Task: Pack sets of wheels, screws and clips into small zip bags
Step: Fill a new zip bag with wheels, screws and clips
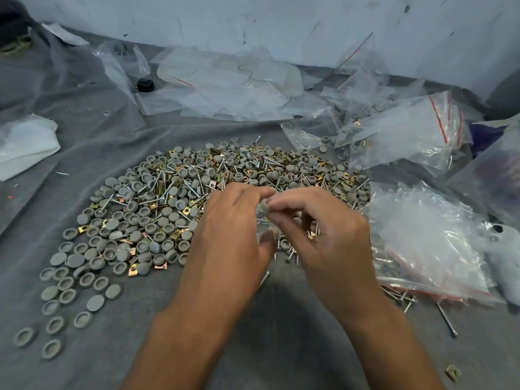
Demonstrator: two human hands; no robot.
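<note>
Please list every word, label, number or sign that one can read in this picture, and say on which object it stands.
None can be read.
The zip bags show only red seal lines, no legible print.
One bag near the heap carries faint marks, too blurred to read.
The grey wheels, screws and clips bear no visible text.

The cloth (pixel 84 108) is plain grey. On it, the wheels (pixel 95 302) are dull grey, the clips (pixel 84 228) brassy gold, the screws (pixel 446 319) silver. Beyond the pile, the clear zip bags (pixel 408 128) have red stripes. The wall (pixel 253 21) is whitish with dark marks.
</note>
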